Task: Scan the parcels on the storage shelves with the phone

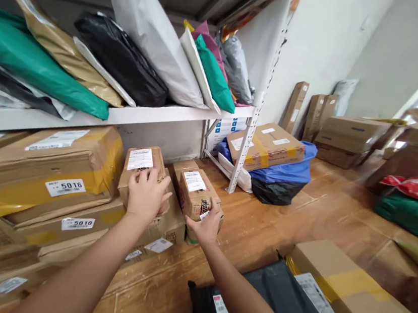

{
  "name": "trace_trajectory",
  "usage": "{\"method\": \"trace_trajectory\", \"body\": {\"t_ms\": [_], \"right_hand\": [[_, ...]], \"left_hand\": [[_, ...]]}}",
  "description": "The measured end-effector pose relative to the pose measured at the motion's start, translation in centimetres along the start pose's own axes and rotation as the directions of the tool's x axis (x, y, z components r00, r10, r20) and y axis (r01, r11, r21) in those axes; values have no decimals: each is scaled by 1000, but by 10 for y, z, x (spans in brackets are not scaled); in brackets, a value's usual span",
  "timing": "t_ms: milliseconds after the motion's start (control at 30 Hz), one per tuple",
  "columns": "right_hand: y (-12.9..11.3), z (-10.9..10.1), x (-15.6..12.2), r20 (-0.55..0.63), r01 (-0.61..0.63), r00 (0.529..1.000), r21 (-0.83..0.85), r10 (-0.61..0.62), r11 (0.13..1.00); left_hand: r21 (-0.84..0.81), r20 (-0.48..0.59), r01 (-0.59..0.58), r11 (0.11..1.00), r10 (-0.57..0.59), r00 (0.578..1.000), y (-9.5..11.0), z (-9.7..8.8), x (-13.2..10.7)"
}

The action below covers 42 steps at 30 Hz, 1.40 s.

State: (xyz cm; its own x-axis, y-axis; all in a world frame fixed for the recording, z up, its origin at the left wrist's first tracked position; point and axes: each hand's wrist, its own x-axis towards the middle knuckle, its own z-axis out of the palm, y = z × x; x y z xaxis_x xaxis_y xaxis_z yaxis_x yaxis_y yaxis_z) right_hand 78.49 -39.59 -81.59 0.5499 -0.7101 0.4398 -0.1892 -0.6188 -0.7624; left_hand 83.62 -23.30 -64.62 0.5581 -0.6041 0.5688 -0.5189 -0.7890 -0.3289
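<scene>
My left hand (147,194) lies on top of a small brown parcel (140,161) with a white label, fingers curled over its near edge. My right hand (206,224) grips the near end of a second small brown box (194,188), also labelled, standing just to the right of the first. Both parcels rest on a flat cardboard box (164,229) under the white shelf (84,118). To the left lie large flat cartons (40,166) with labels reading 5016 and 5010.
Soft mailer bags (148,32) in green, black, white and gold lean along the shelf. A taped box on a blue bag (270,151) sits past the shelf post (247,141). More cartons (348,135) line the far wall; a black bag (282,302) and long box (359,297) lie near me.
</scene>
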Motion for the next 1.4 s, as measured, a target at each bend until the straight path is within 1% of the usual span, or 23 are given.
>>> {"method": "trace_trajectory", "body": {"t_ms": [67, 167, 233, 300, 367, 467, 500, 533, 567, 667, 767, 867, 933, 967, 1000, 1067, 1133, 1167, 1200, 1233, 1300, 1367, 1400], "right_hand": [[-2, 0, -1, -2, -11, 1000, -9, 11, 1000], [-6, 0, 1, -6, 4, 1000, -44, -4, 999], [-9, -1, 5, 6, 53, 999, -85, -53, 995], [-12, -3, 12, 55, 154, 987, -130, -148, 979], [-16, -3, 19, 150, 318, 943, -160, -295, 934], [-19, 2, 20, 302, 569, 806, -152, -510, 808], [-20, 5, 17, 329, 619, 767, -150, -551, 771], [-20, 7, 14, 345, 650, 741, -154, -576, 744], [-19, 9, 11, 351, 668, 727, -162, -590, 726], [-21, 7, 13, 353, 688, 712, -175, -608, 704], [-27, -1, 33, 371, 714, 683, -155, -630, 683], [-31, -7, 56, 410, 753, 629, -109, -660, 649], [-28, -7, 64, 416, 755, 618, -76, -668, 651], [-23, -7, 64, 405, 742, 631, -66, -662, 667], [-17, -7, 63, 382, 716, 661, -63, -646, 695], [-1, -5, 56, 291, 616, 766, -75, -573, 785], [16, -3, 46, 141, 449, 890, -98, -434, 888], [23, -2, 42, 59, 356, 934, -104, -351, 929], [29, -1, 39, -14, 271, 962, -105, -273, 957], [32, 0, 38, -72, 200, 975, -107, -209, 974], [34, 1, 42, -132, 118, 982, -122, -134, 986], [29, 0, 52, -127, 106, 984, -162, -127, 981], [26, -1, 58, -103, 126, 984, -191, -148, 973]], "left_hand": [[2, -8, -39, 999, 39, 999, -2, 0, 1], [-9, -36, -144, 990, 144, 989, -11, -2, -6], [-15, -68, -213, 977, 212, 975, -19, -2, -14], [-3, -111, -269, 963, 267, 957, -26, 1, -20], [7, -160, -309, 951, 306, 939, -31, 5, -24], [-18, -212, -319, 948, 308, 928, -32, 11, -27], [-28, -221, -307, 951, 294, 930, -31, 13, -27], [-33, -228, -294, 955, 279, 933, -30, 14, -27], [-35, -237, -283, 958, 267, 934, -30, 15, -27], [-38, -267, -267, 963, 248, 931, -28, 18, -28], [-44, -296, -272, 961, 247, 923, -27, 20, -27], [-40, -313, -268, 963, 242, 918, -26, 22, -27], [-36, -316, -250, 968, 226, 921, -24, 24, -28], [-32, -318, -240, 970, 218, 923, -24, 25, -28], [-26, -321, -233, 972, 213, 923, -23, 26, -29], [-21, -321, -230, 973, 211, 923, -24, 27, -29], [-28, -318, -243, 970, 222, 922, -25, 28, -30], [-35, -313, -251, 967, 228, 922, -25, 28, -30], [-44, -309, -255, 966, 230, 923, -26, 27, -30], [-51, -304, -257, 965, 231, 924, -26, 27, -30], [-57, -296, -247, 967, 220, 930, -27, 25, -30], [-65, -276, -235, 970, 209, 938, -27, 25, -30], [-78, -263, -237, 968, 209, 942, -27, 25, -31]]}}
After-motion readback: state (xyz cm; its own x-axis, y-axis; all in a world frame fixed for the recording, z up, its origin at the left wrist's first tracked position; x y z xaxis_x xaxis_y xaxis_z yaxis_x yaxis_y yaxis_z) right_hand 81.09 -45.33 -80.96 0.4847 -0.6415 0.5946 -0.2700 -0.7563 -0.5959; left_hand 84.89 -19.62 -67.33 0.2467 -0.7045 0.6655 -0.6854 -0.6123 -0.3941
